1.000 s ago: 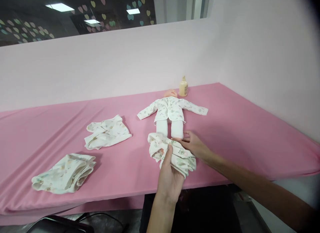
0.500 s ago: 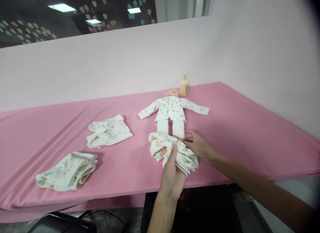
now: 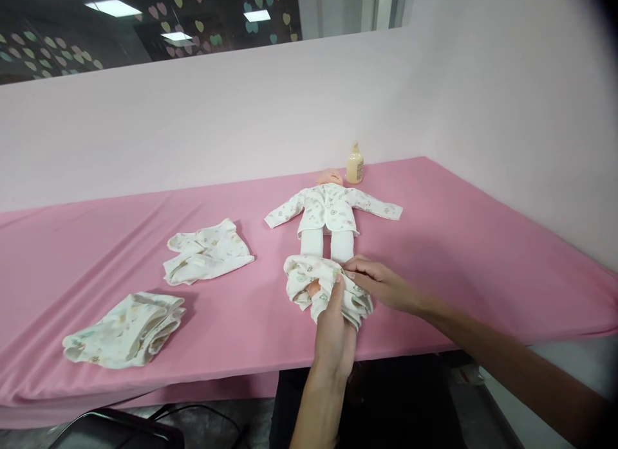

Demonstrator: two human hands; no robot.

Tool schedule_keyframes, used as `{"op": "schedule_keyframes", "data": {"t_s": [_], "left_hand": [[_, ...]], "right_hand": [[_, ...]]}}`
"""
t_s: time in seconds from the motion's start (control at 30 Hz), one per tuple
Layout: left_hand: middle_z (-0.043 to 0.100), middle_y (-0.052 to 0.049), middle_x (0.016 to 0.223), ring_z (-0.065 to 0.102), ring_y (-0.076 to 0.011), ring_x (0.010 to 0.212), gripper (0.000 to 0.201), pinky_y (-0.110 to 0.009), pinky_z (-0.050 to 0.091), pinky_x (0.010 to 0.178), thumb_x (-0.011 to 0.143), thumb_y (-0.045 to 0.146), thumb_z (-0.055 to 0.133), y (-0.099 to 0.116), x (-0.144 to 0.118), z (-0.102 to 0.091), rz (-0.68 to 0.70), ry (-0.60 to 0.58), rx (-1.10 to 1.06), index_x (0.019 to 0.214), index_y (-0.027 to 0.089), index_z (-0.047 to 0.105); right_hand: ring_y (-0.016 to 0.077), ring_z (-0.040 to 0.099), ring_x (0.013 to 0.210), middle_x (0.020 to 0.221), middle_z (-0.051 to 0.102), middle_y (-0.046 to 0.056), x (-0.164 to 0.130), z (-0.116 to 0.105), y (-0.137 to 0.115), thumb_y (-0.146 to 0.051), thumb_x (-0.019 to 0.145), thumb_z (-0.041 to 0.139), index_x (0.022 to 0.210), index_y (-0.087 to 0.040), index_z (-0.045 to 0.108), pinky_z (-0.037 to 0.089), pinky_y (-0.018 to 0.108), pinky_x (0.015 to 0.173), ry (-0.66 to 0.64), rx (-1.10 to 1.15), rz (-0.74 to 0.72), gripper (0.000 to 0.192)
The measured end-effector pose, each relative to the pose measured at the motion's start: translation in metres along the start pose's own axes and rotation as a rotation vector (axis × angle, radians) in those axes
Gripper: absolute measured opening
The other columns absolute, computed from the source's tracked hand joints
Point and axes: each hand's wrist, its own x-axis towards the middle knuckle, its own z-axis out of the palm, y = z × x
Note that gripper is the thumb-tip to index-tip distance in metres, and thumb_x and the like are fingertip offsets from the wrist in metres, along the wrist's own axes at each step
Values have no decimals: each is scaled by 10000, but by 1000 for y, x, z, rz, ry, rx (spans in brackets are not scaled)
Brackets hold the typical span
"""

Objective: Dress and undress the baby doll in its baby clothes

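- Since half a second back, both of my hands have drawn closer together on the bunched baby trousers point(image 3: 323, 288), and the cloth looks more gathered at the doll's feet.
- From that I judge the trousers are being worked up onto the doll's legs, with little of the legs covered so far.
- My left hand point(image 3: 333, 333) has its fingers closed on the near side of the bundle, thumb on top.
- My right hand point(image 3: 381, 285) pinches the bundle's right edge, fingers curled onto the cloth.
- The baby doll point(image 3: 331, 211) lies face up on the pink counter point(image 3: 483, 256), long axis running away from me, head far, feet near, arms spread sideways.
- The trousers sit at its feet, near the counter's front edge.
- A lotion bottle point(image 3: 355, 164) stands just beyond the head; two folded garments point(image 3: 205, 256) point(image 3: 123, 330) lie well to the left.
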Motion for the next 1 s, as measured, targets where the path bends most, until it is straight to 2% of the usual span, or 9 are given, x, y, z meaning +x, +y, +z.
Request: {"op": "schedule_keyframes", "data": {"t_s": [0.1,0.2,0.3,0.4,0.57,0.67,0.83,1.0], "left_hand": [[639,-69,1214,641,-192,1076,472,-328,543,903,871,345,686,-2,5,1,25,-5,3,1313,259,544],[652,-67,1164,657,-186,1002,470,-321,552,868,847,354,709,-2,9,3,18,38,17,1282,244,568],[641,-57,1219,633,-198,1090,441,-311,547,902,840,358,718,-1,9,7,-3,89,37,1251,253,595],[634,-47,1254,596,-210,1181,445,-314,536,944,840,348,721,1,8,10,-16,83,37,1258,267,592],[680,-31,1148,653,-193,1078,484,-357,531,968,828,284,737,5,6,7,-3,61,41,1282,275,569],[673,-34,1185,626,-197,1150,467,-370,506,1016,850,255,712,6,7,3,9,1,15,1294,284,570],[628,-34,1303,557,-200,1263,487,-357,464,1075,880,242,675,4,7,-1,1,-3,-12,1345,313,549],[563,-10,1399,530,-186,1296,535,-337,441,1100,897,273,655,5,7,-2,-28,-36,-1,1398,365,493]], "right_hand": [[178,574,968,1097,586,49,-5,-8,-1,-487,928,535,1109,-201,604,482,290,807,-170,155,35,345],[181,561,977,1082,580,41,-8,-12,-2,-424,831,688,1172,-195,553,478,292,824,-267,169,24,432],[166,533,958,1079,538,23,-8,-9,-5,-338,744,764,1112,-208,555,471,266,799,-230,30,-11,443],[144,513,885,1064,493,17,-7,-3,-10,-259,721,739,1013,-207,544,461,238,711,-183,-95,-40,355],[146,516,871,1057,482,29,-7,8,-16,-213,708,690,994,-201,481,457,241,695,-104,-232,-49,354],[137,510,813,1014,483,30,-9,15,-17,-221,725,652,914,-198,449,443,247,657,-42,-307,-21,278],[151,527,855,1027,506,29,-10,23,-15,-205,700,648,1005,-204,466,457,251,667,65,-263,1,356],[145,516,845,998,487,25,-6,23,-11,-216,707,644,893,-199,497,457,247,657,45,-223,16,238]]}}
